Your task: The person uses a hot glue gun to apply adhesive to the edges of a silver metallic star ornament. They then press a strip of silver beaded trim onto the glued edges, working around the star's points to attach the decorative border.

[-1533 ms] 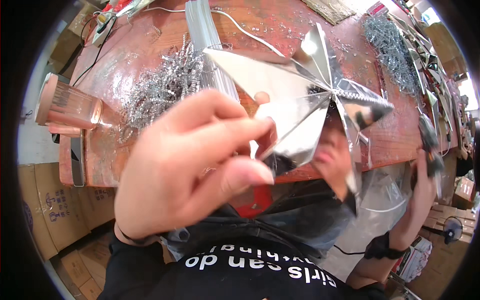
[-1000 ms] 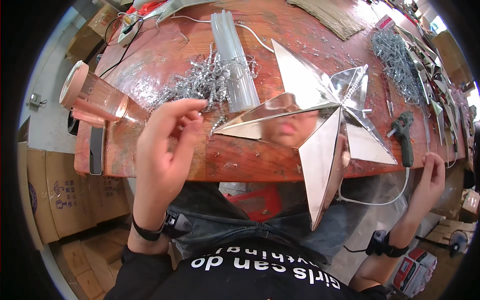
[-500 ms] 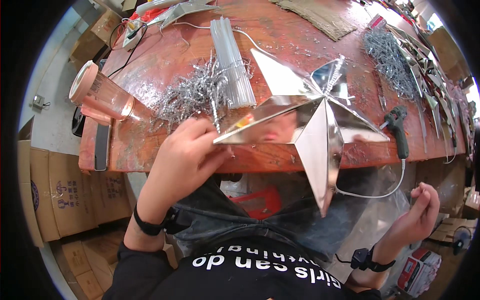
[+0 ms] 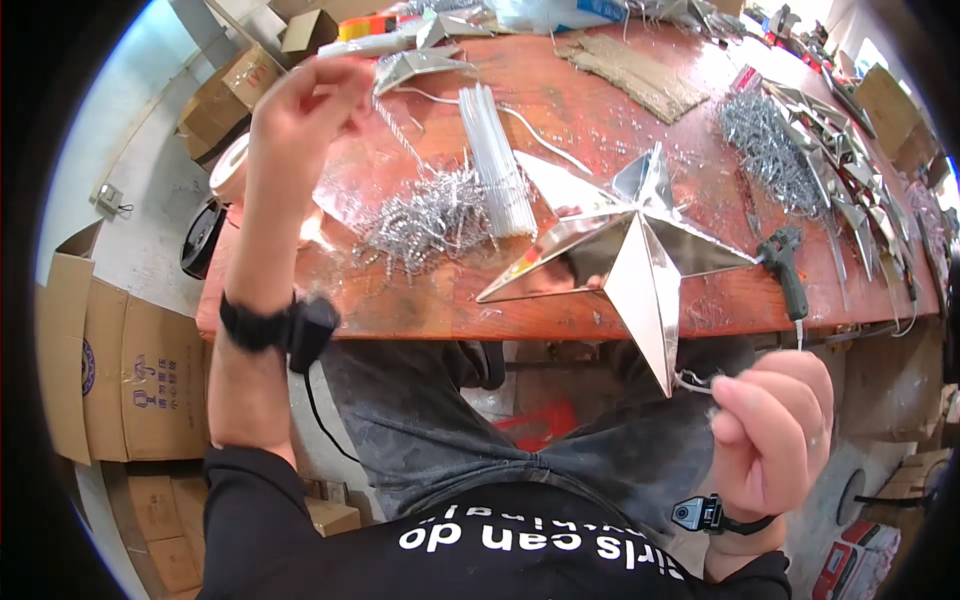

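My left hand (image 4: 310, 110) is raised over the table's left side, fingers pinched on a thin silver tinsel strand (image 4: 402, 135) that runs down to a tangled tinsel pile (image 4: 425, 225). Beside that pile lies a bundle of clear glue sticks (image 4: 497, 165). A mirrored silver star (image 4: 640, 275) rests at the table's front, its lowest point reaching past the edge. Close to that point is my right hand (image 4: 775, 425), closed, thumb and fingertips together; what they hold, if anything, is unclear. A white cord (image 4: 692, 383) shows at those fingertips. The glue gun (image 4: 785, 270) lies right of the star.
More tinsel (image 4: 765, 150) and several mirrored pieces (image 4: 865, 200) cover the table's right side. A cardboard sheet (image 4: 635, 75) lies farther back. The lidded cup (image 4: 232, 168) stands at the left edge, partly behind my forearm. Cardboard boxes (image 4: 150, 360) stand on the floor at left.
My left hand has left the star's left point and risen up and left, drawing a tinsel strand from the pile. My right hand has moved left, toward the star's lowest point.
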The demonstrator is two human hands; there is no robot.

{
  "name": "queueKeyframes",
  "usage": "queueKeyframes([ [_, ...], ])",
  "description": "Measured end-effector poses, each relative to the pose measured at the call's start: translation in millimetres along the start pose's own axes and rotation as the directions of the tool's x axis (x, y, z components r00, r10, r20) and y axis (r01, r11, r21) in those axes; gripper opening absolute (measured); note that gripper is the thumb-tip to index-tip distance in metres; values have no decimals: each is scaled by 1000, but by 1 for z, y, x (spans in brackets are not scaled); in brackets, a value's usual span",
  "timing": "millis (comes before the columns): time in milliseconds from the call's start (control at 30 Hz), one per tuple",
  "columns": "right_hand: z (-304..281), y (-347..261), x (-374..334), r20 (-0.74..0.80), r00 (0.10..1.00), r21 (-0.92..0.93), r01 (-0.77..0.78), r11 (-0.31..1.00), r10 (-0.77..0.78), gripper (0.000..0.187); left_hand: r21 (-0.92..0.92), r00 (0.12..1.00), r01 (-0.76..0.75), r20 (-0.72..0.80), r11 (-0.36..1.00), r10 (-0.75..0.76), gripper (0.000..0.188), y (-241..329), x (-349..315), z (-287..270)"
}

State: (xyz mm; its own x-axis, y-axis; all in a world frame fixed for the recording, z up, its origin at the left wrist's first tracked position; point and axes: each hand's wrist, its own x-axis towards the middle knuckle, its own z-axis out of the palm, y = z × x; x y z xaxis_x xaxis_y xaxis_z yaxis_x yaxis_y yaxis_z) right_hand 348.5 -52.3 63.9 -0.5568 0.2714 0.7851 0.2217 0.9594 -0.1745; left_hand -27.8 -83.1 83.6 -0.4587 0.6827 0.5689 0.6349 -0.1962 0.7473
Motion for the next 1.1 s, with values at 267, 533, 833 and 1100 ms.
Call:
queueKeyframes([
  [267, -2, 0, 43, -173, 982, 123, 103, 987, -81, 27, -109, 967, -232, -128, 966, 218, 20, 97, 115, -29],
  [533, 16, 22, 138, -283, 953, 694, 127, 709, 106, 49, -313, 953, -264, 58, 912, 296, 15, 217, 65, 22],
  [833, -26, 31, 45, 477, 790, 865, -500, -46, 386, 28, -541, 852, 267, 520, 797, 67, 10, 171, -13, 76],
  [1100, -4, 36, -31, 561, 562, 581, -790, 195, 608, 17, -382, 499, 848, 811, 368, -306, 5, 95, -75, 100],
])
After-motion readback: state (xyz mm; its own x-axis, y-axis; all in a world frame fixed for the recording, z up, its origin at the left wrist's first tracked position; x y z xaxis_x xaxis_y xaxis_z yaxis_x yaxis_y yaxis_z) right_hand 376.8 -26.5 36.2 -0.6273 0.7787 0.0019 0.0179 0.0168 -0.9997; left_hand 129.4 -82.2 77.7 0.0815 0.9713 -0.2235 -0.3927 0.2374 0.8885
